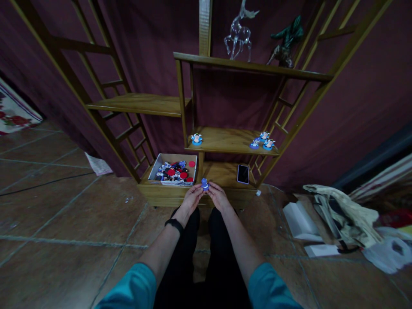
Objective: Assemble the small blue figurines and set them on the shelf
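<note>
Between my two hands, in front of the low wooden shelf (pixel 222 171), is a small purple figurine (pixel 205 184). The fingertips of my left hand (pixel 192 197) pinch it from the left. My right hand (pixel 218 195) grips it from the right, so both hands are closed on it. Just beyond my left hand, an open cardboard box (pixel 154 168) holds many small figurines, several with red round bases. On the shelf above stand a blue-based figurine (pixel 196 139) at the left and a purple one (pixel 254 143) at the right, beside two more blue-based ones (pixel 269 145).
A phone (pixel 243 174) lies on the bottom shelf at the right. A glass deer (pixel 238 34) and a dark green statue (pixel 287 40) stand on the top shelf. White boxes (pixel 301 221), a cloth bag (pixel 346 214) and a plastic bag (pixel 389 253) lie on the floor at the right.
</note>
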Demonstrator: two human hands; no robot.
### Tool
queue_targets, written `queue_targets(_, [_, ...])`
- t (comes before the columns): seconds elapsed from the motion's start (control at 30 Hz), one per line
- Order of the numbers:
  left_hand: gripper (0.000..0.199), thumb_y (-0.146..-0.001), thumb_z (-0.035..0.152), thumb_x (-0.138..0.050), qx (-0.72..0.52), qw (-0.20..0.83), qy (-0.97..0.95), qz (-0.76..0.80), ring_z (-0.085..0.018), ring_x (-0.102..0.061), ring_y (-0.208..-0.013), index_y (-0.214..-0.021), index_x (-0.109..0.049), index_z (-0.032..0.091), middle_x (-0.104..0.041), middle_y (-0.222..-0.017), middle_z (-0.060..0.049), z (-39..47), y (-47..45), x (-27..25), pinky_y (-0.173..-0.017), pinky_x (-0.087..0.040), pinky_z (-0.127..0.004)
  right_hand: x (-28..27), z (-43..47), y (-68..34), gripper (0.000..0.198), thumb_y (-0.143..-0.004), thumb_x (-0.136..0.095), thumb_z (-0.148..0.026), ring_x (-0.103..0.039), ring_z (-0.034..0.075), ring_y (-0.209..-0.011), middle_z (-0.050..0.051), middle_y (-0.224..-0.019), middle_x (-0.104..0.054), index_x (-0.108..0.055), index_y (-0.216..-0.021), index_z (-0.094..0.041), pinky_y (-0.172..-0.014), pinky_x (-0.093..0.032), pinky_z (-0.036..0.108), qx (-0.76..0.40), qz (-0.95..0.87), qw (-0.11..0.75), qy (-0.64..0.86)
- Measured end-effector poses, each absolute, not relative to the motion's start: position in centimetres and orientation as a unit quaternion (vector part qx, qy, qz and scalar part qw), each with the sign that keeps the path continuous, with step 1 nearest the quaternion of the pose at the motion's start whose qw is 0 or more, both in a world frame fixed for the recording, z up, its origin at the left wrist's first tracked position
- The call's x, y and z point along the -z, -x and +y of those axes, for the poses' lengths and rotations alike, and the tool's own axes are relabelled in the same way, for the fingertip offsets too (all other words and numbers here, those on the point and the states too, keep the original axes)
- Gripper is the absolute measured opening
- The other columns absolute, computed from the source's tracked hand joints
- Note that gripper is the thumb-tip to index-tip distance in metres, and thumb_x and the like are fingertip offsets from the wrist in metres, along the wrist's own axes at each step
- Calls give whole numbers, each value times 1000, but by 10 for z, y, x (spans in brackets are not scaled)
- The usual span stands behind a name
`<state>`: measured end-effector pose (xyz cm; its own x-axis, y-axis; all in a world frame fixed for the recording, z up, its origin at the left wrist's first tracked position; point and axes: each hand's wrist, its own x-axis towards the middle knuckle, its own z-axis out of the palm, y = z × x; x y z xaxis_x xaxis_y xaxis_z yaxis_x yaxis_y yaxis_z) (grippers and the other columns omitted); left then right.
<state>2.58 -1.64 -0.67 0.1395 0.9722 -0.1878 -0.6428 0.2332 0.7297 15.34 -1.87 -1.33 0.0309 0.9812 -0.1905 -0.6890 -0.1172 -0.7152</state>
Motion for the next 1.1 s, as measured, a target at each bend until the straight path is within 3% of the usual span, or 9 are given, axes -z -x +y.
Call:
queue_targets(0.27, [27, -60, 3, -74, -582, 703, -247, 324, -12, -65, -72, -82, -61, 12, -68, -73, -3, -16, -27, 9, -76, -50, -26, 10, -21, -151, 32, -56, -77, -18, -65, 16, -83, 4, -90, -71, -68, -87, -17, -81, -49, 31, -674, -231, 609, 349])
queue_targets(0.7, [21, -62, 9, -74, -571, 711, -234, 337, -12, -64, -70, -76, -59, 14, -67, -74, -2, -15, -25, 8, -76, -51, -28, 13, -19, -153, 36, -56, -76, -21, -65, 16, -82, 4, -90, -71, -67, -91, -18, -78, -49, 30, -657, -237, 613, 370])
queue_targets(0.93, [28, -66, 8, -71, -551, 722, -246, 340, -13, -64, -72, -92, -62, 14, -68, -83, -5, -15, -25, 7, -76, -50, -28, 14, -19, -153, 30, -57, -76, -23, -64, 15, -76, 3, -83, -71, -67, -85, -18, -74, -50, 29, -648, -231, 621, 376])
queue_targets(1.1, [22, -68, 9, -69, -538, 727, -237, 355, -13, -65, -71, -89, -64, 13, -69, -80, -6, -15, -24, 7, -75, -51, -29, 15, -18, -152, 28, -58, -77, -23, -65, 15, -73, 4, -80, -71, -67, -84, -16, -73, -50, 30, -644, -224, 621, 386])
